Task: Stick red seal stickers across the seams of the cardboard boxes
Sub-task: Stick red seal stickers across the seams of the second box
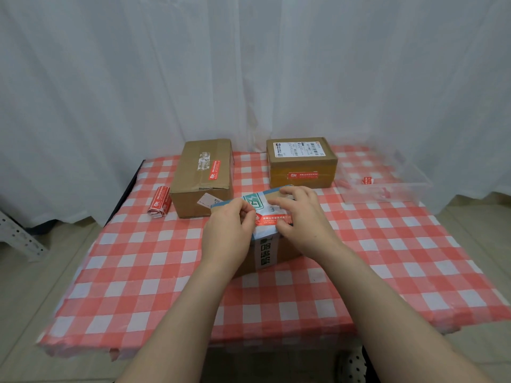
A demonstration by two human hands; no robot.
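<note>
A small cardboard box (266, 251) with white and blue printed tape sits in the middle of the checked table. A red seal sticker (272, 219) lies across its top. My left hand (231, 230) pinches the sticker's left end with curled fingers. My right hand (300, 217) lies over the box top, with its thumb at the sticker's right end and its fingers spread flat. Behind stand two more boxes: the left box (200, 178) carries a red sticker (214, 170) on top, the right box (301, 164) has one (303, 175) on its front.
A roll of red stickers (159, 201) lies at the left of the left box. A clear plastic tray (387, 181) with red scraps sits at the back right. The red-and-white checked tablecloth (166, 272) covers the table; a white curtain hangs behind.
</note>
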